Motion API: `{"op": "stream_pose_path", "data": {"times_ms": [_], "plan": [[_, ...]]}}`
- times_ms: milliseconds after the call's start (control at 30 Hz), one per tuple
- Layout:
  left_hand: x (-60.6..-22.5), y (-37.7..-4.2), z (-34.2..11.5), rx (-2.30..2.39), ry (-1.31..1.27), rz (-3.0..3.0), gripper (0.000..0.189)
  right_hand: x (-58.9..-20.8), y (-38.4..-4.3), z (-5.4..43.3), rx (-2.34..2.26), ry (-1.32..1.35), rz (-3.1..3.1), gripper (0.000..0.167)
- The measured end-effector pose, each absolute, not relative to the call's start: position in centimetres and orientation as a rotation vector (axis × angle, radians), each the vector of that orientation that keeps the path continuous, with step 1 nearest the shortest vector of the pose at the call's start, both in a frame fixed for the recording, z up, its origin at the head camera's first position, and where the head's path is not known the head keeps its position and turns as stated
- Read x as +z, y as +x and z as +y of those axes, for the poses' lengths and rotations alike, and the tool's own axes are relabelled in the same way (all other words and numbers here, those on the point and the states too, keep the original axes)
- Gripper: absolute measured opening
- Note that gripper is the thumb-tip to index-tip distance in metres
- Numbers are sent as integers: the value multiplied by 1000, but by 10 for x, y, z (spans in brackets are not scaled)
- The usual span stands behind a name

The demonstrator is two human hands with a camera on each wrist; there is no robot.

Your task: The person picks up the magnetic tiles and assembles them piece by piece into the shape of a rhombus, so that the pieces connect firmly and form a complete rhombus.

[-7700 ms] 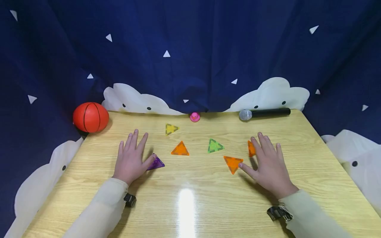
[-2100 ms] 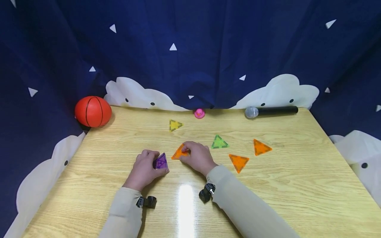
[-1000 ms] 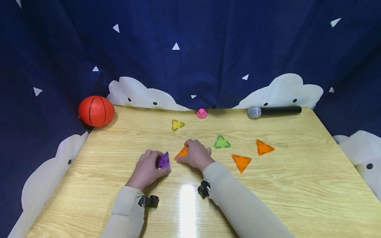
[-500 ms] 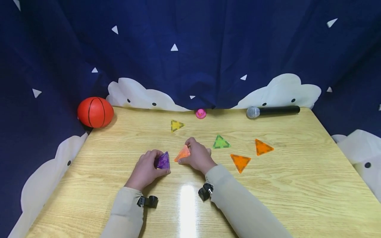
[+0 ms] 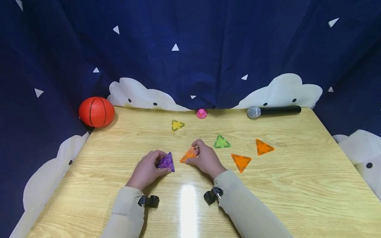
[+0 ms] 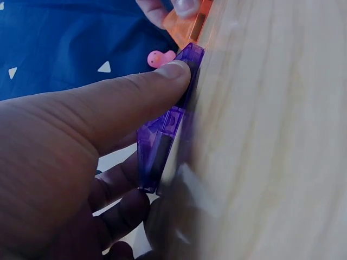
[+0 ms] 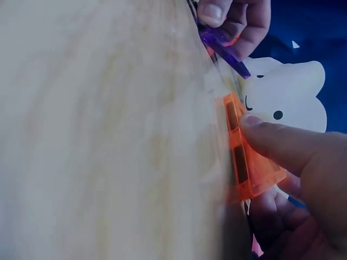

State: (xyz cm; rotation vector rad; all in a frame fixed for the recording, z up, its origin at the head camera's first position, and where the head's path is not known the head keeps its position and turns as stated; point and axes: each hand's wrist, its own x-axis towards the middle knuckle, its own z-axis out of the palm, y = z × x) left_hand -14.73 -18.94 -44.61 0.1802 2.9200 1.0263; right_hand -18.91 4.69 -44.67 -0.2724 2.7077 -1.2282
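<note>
The L hand (image 5: 147,168) pinches a purple triangle tile (image 5: 167,162) btwn thumb and fingers. The R hand (image 5: 206,160) pinches an orange triangle tile (image 5: 188,155) the same way. So both hands are narrow, each w/ a tile in it. The 2 tiles look tipped up, not flat. They are just beside each other, w/ a small gap btwn them, near the mid of the wood tabletop (image 5: 282,191). I can't tell if their low edges touch the wood.

More tiles lie flat. A green triangle tile (image 5: 222,142) is near the R hand, a bit farther back. To the right of it are 2 more orange ones: the near orange tile (image 5: 241,162) and the far orange tile (image 5: 263,147), apart from each other. A yellow triangle tile (image 5: 177,125) is behind the 2 held tiles.

At the back edge sits a pink rubber duck (image 5: 201,113). A red basketball (image 5: 96,112) is at the back left corner. A black microphone (image 5: 275,111) lies at the back right, its silver head pointing left. Behind it all hangs a dark blue curtain (image 5: 143,43) w/ white clouds & white triangles.
</note>
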Motion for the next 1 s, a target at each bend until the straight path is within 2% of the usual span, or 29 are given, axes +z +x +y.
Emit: {"op": "stream_pose_path", "data": {"times_ms": [1000], "plan": [[-445,-146,-188,1015,213,2929,52,-448,-124,101,-1292,-234,2705,50]]}}
